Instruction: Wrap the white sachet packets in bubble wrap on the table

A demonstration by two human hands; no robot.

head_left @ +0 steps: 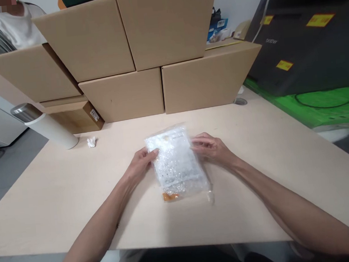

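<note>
A clear, crinkled plastic bag (pixel 177 159) with a white sheet or flat item inside is in the middle of the head view, just above or on the table. An orange-brown patch shows at its lower left corner. My left hand (pixel 142 159) grips the bag's left edge, thumb on top and fingers mostly hidden beneath. At the upper right edge, my right hand (pixel 209 146) has its fingers bent and close together, holding the bag's side. Glare on the plastic hides what exactly is inside.
Large cardboard boxes (pixel 122 97) are stacked along the back of the table (pixel 261 196). A white bottle with a metal lid (pixel 51 128), a smaller box (pixel 71 118) and crumpled tissue (pixel 92 142) stand at left. A black machine (pixel 303 56) is at right; a person (pixel 19 26) is behind the boxes.
</note>
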